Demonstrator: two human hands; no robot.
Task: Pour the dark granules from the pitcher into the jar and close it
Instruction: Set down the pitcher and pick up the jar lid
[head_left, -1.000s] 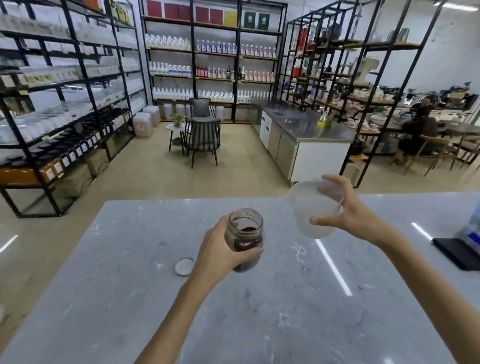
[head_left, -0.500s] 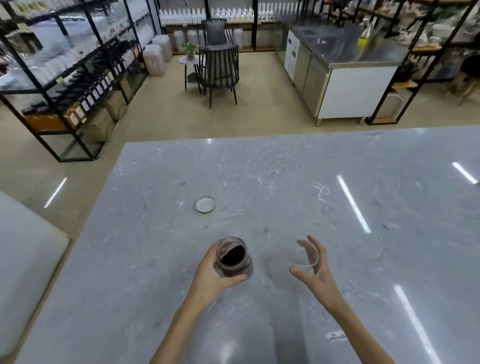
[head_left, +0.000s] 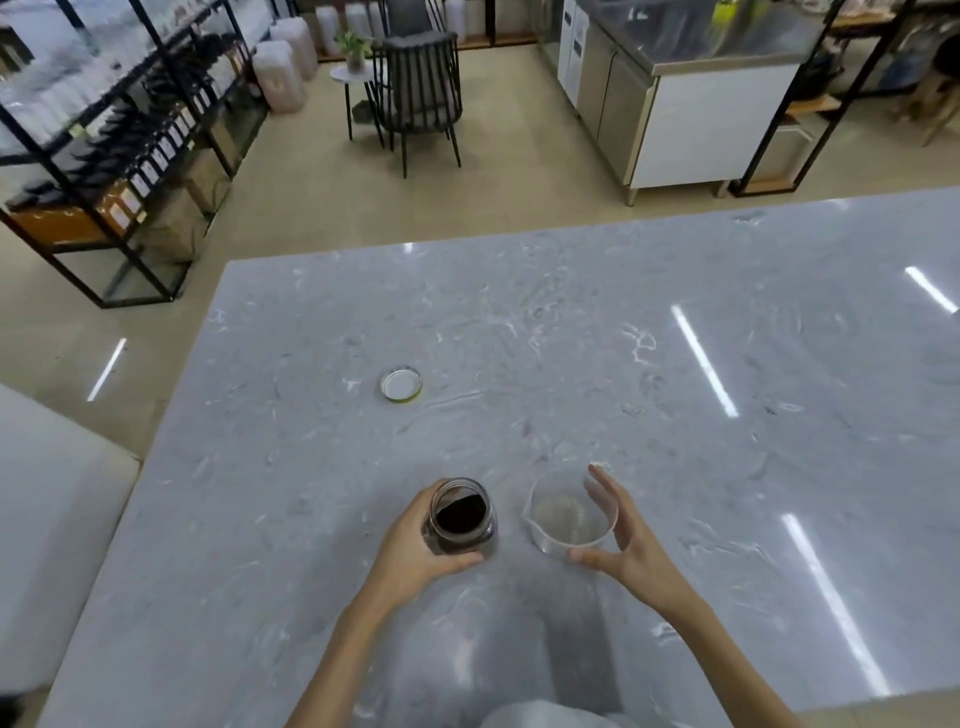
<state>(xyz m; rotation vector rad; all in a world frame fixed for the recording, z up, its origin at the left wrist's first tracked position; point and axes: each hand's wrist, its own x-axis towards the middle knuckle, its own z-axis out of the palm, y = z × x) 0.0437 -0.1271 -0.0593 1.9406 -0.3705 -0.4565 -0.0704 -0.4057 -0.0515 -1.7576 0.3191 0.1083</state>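
Observation:
A glass jar (head_left: 461, 514) holding dark granules stands upright and lidless on the grey marble table (head_left: 571, 338). My left hand (head_left: 415, 551) wraps around its left side. Just right of it stands the clear plastic pitcher (head_left: 569, 517), upright with nothing inside, its spout facing left. My right hand (head_left: 621, 540) curves around the pitcher's right side with fingers spread; the thumb is by the near rim and I cannot tell whether it touches. The jar's round lid (head_left: 401, 385) lies flat, inside up, farther back and to the left.
The table's left edge runs diagonally past a white cushioned seat (head_left: 47, 514). Beyond the far edge are floor, black shelving (head_left: 130, 145), a dark chair (head_left: 421, 93) and a steel counter (head_left: 685, 104).
The jar and the pitcher came down from mid-air to the tabletop. My right hand has opened away from the pitcher. The view tilted down toward the table.

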